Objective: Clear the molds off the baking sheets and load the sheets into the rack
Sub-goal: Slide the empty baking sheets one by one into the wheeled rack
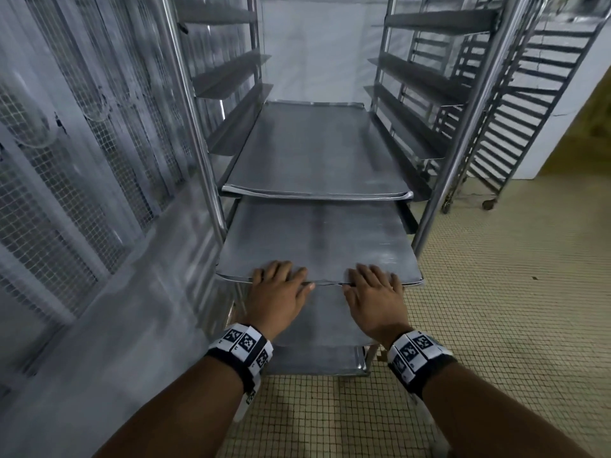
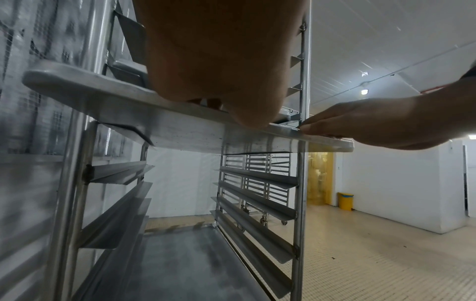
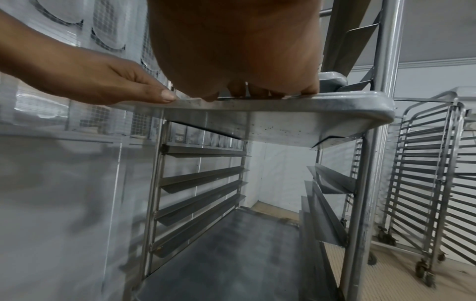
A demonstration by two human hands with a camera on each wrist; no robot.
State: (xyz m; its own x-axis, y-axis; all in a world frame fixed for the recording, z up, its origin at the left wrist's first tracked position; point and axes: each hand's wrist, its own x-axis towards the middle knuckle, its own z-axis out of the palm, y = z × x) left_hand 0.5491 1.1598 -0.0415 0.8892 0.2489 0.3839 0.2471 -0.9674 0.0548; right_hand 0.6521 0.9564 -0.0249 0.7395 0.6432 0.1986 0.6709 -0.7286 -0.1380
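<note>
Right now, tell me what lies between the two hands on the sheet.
Nothing: only the bare front rim of the sheet lies between the left hand and right hand, as the head view shows.

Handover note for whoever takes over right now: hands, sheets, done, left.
Left hand: open, fingers flat on the near edge of the lower baking sheet.
Right hand: open, flat on the same edge.
That sheet sits on the rack runners and sticks out toward the person.
Upper baking sheet: one level up, further in.
Done: no molds on either sheet.
Left: push the lower sheet fully in; other sheets not in view.
</note>
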